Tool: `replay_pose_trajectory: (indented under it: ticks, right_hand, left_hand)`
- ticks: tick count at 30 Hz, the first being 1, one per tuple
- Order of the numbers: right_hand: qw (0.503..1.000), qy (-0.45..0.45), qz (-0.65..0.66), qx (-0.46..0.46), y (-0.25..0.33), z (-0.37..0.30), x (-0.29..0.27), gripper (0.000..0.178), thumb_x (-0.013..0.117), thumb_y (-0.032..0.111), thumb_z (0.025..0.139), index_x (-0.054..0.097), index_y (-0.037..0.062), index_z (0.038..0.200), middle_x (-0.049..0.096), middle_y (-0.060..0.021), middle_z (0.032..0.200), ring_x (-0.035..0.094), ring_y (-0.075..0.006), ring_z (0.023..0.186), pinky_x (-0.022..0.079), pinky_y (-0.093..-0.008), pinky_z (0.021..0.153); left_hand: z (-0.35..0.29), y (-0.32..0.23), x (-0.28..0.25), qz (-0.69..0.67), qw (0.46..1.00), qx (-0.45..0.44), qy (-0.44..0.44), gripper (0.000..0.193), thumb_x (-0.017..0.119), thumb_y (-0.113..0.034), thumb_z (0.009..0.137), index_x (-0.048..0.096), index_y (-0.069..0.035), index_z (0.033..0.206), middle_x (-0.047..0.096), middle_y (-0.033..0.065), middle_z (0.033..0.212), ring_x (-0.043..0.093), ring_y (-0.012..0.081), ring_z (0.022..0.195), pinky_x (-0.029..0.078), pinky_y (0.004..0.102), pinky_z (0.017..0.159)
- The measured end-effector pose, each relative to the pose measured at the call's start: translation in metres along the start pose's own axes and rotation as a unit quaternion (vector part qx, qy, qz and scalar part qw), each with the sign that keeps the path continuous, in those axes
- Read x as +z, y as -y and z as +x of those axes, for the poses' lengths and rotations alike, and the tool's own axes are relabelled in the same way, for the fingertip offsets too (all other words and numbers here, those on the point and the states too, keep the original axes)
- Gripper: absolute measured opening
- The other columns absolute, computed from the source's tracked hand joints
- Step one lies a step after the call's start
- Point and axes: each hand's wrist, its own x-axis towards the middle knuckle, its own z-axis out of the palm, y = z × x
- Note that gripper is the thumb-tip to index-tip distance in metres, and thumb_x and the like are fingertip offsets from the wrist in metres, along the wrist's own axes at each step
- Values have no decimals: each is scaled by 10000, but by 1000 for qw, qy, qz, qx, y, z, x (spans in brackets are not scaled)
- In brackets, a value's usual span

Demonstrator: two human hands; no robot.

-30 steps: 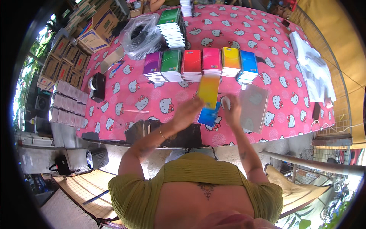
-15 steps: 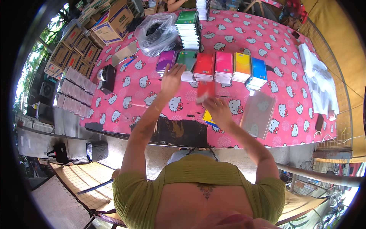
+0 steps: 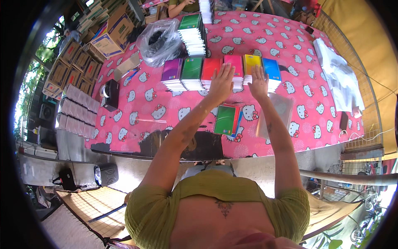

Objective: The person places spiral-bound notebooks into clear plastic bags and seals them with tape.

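Both hands [image 3: 238,83] flat — on notebook stacks [image 3: 222,72].

Olive-green short-sleeved ribbed top

A tabletop [image 3: 137,112] under a pink cartoon-cat cloth fills the middle; cardboard boxes [image 3: 70,70] stand at its left. A yellow tarp [image 3: 373,45] hangs at right; daylight is bright.

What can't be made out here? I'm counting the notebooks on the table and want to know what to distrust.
1. Head view: the pink stack and yellow stack are partly covered by the left hand and right hand.
2. Under the green notebook, only edges of other notebooks show.
3. The tall stack is cut off by the top edge.
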Motion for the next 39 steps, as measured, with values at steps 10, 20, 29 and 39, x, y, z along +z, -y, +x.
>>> replay_pose_trajectory:
  ticks: [10,20,29,39]
  right_hand:
    - [983,-45,137,113,-53,-18,-40,325,605,151,923,638,82,1239,694,-163,1127,690,-315,1008,532,-437,884]
    - [864,136,483,-44,17,-129,26,330,572,-123,766,697,60,1010,630,-123,1245,582,-253,1196,437,-320,1018]
    - [942,-110,265,-175,128,-5,-13,472,685,86,839,602,113,1303,552,-144,1374,529,-301,1258,425,-427,1047]
    - [796,8,602,-51,57,-69,-27,323,565,-131,794,663,57,1038,693,-100,1120,628,-301,1123,453,-415,1009]
  left_hand:
    - [12,36,-21,-124,984,-99,80,265,623,-135,914,667,-65,1166,692,165,1125,667,284,1068,503,422,940]
    - [-172,9,-75,-102,977,155,105,499,676,-281,907,566,-114,1364,542,130,1417,545,299,1281,438,463,1072]
    - [-73,77,-61,52,995,-88,17,553,622,-84,865,485,-43,1400,489,179,1449,498,342,1310,363,535,1090]
    - [-38,57,-187,-101,980,-173,-26,232,588,-83,871,657,-52,1090,699,150,862,686,356,832,528,457,658]
